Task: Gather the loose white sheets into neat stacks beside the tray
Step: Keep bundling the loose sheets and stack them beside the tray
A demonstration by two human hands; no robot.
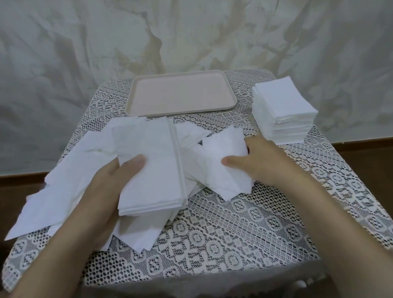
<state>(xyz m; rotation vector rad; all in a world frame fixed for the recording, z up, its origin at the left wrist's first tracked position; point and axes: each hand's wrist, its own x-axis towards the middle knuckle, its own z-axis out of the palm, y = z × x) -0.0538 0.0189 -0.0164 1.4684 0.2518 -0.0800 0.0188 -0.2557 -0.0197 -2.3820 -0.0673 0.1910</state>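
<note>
A pale pink tray (181, 93) lies at the far middle of the table, with nothing on it. To its right stands a neat stack of white sheets (282, 110). Loose white sheets (58, 184) lie scattered over the left and middle of the table. My left hand (108, 187) grips a small bundle of gathered sheets (154, 166) above that pile, thumb on top. My right hand (260, 160) pinches a single loose sheet (225, 163) just right of the bundle, thumb on top and fingers hidden behind it.
A white lace cloth (222, 237) covers the small table. The table's edges drop off close on both sides and at the front. A crumpled pale sheet hangs as a backdrop (63, 53) behind the table.
</note>
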